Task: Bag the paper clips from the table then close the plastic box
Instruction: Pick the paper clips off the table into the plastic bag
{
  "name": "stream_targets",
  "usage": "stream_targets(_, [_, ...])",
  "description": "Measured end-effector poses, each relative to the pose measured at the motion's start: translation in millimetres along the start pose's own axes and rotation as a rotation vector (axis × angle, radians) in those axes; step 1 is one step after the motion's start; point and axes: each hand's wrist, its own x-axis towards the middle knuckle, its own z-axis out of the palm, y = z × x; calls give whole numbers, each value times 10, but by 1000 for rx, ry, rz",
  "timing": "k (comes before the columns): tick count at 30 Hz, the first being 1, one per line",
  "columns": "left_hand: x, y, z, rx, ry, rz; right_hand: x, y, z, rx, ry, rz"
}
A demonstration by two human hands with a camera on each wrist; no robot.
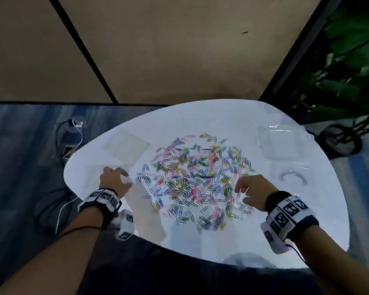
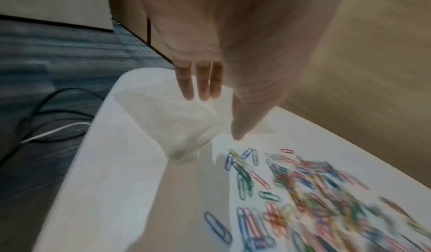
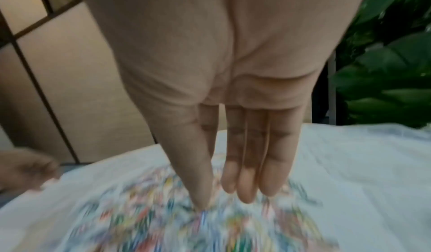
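Colourful clips (image 1: 197,179) lie scattered mid-bench (image 1: 232,241). At 9 o'clock, left hand (image 1: 115,180) hangs over a clear bag (image 1: 126,150), fingers relaxed, empty. Right hand (image 1: 254,192) at 3 o'clock, fingers straight over clips. Box (image 1: 283,145) lies at 2 o'clock.

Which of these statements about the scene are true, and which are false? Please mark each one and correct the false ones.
1. The paper clips lie scattered in many colours on the white table. True.
2. The left hand is reaching at the clear plastic bag near the table's left edge. True.
3. The right hand holds the plastic box. False: the box lies apart from it, at the far right of the table, and the right hand is at the right edge of the clip pile.
4. All the clips are already inside the bag. False: they are spread over the table.
5. A green plant stands beyond the table on the right. True.
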Motion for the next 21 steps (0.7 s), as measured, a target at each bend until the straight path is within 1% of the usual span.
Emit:
stream_targets(1, [151, -62, 144, -61, 52, -36, 27, 16, 226, -58, -59, 2])
stream_targets(2, [208, -113, 230, -100, 70, -90, 68, 42, 422, -112, -74, 7])
stream_targets(3, [320, -157, 328, -134, 61, -108, 127, 110, 630, -156, -76, -7])
stream_targets(4, [383, -200, 396, -162, 49, -115, 149, 152, 796, -190, -45, 6])
stream_targets(6, [355, -353, 595, -188, 94, -89, 142, 306, 989, -226, 118, 24])
stream_targets(7, [283, -444, 671, -185, 128, -56, 128, 397, 1037, -251, 202, 47])
stream_targets(8, [158, -506, 711, -176, 140, -37, 109, 467, 1069, -273, 254, 96])
stream_targets(9, [42, -556, 710, -165, 124, -23, 102, 532, 1100, -293, 265, 145])
stream_targets(11, [-276, -588, 674, -93, 41, 0, 57, 608, 1144, -265, 151, 246])
stream_targets(12, [-451, -580, 618, -38, 24, 29, 48, 615, 1157, -214, 96, 266])
stream_targets(13, [-590, -542, 562, -3, 20, 49, 59, 632, 1169, -155, 66, 271])
stream_targets(14, [-700, -484, 483, 17, 38, 75, 75, 652, 1189, -105, 68, 270])
stream_targets(16, [-900, -299, 301, 32, 97, 130, 97, 714, 1256, -49, 138, 250])
stream_targets(18, [-1097, -116, 183, 16, 126, 163, 76, 762, 1374, -24, 201, 221])
stream_targets(21, [-1362, 137, 101, -10, 137, 189, 39, 719, 1479, -8, 212, 148])
